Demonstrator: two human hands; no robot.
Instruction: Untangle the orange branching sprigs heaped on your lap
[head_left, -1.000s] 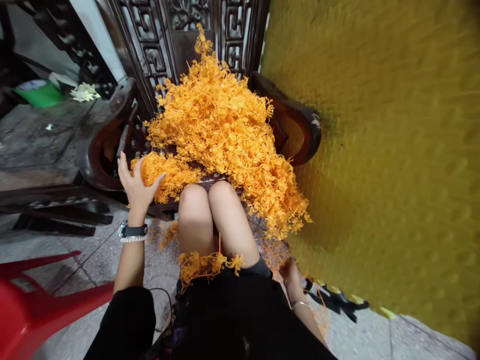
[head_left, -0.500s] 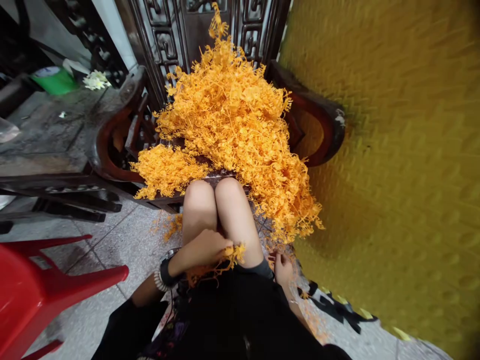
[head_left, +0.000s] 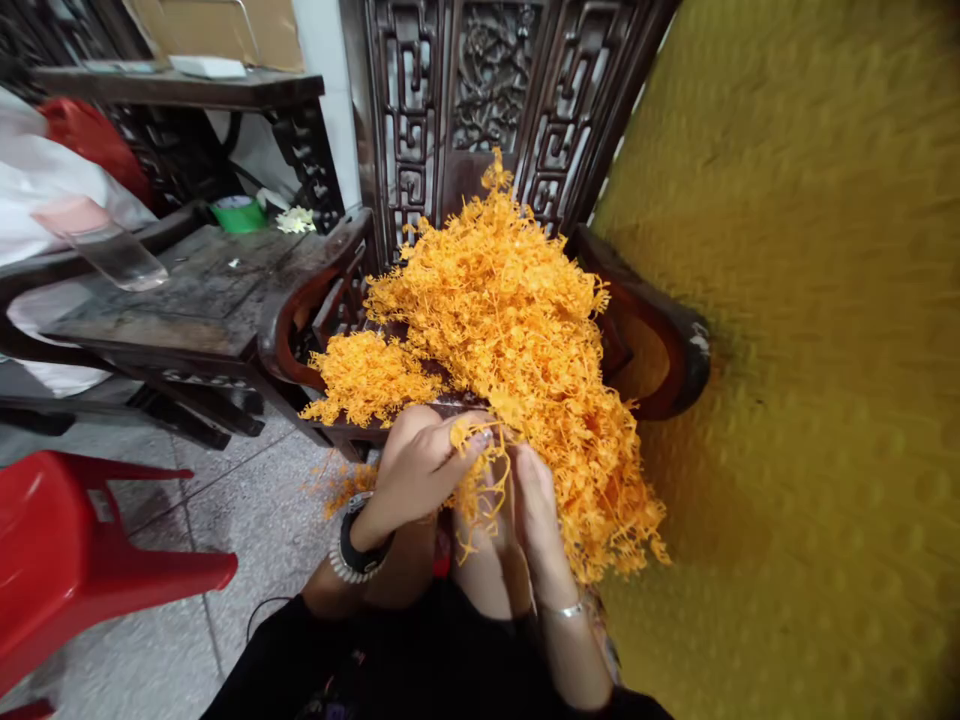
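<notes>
Over my bare knees, my left hand (head_left: 431,468) is closed around a thin orange curly sprig (head_left: 480,490), whose loose strands dangle below the fingers. My right hand (head_left: 538,500) is close beside it, fingers pressed together at the sprig's right side; its fingertips are partly hidden. A large heap of similar orange sprigs (head_left: 502,300) covers the dark wooden chair (head_left: 686,370) in front of me and spills down its right side. To the left on the seat lies a smaller orange pile (head_left: 371,375).
A red plastic stool (head_left: 67,560) stands at left. Behind it, a dark wooden table (head_left: 195,280) holds green tape (head_left: 238,213), pale flowers (head_left: 295,220) and a clear bottle (head_left: 120,255). A yellow textured sheet (head_left: 810,350) rises along the right. Orange bits (head_left: 349,490) lie on the floor.
My left hand has moved up and forward with the orange sprig. My right hand has come up from low beside my thigh to meet it. The view has tilted upward and left.
</notes>
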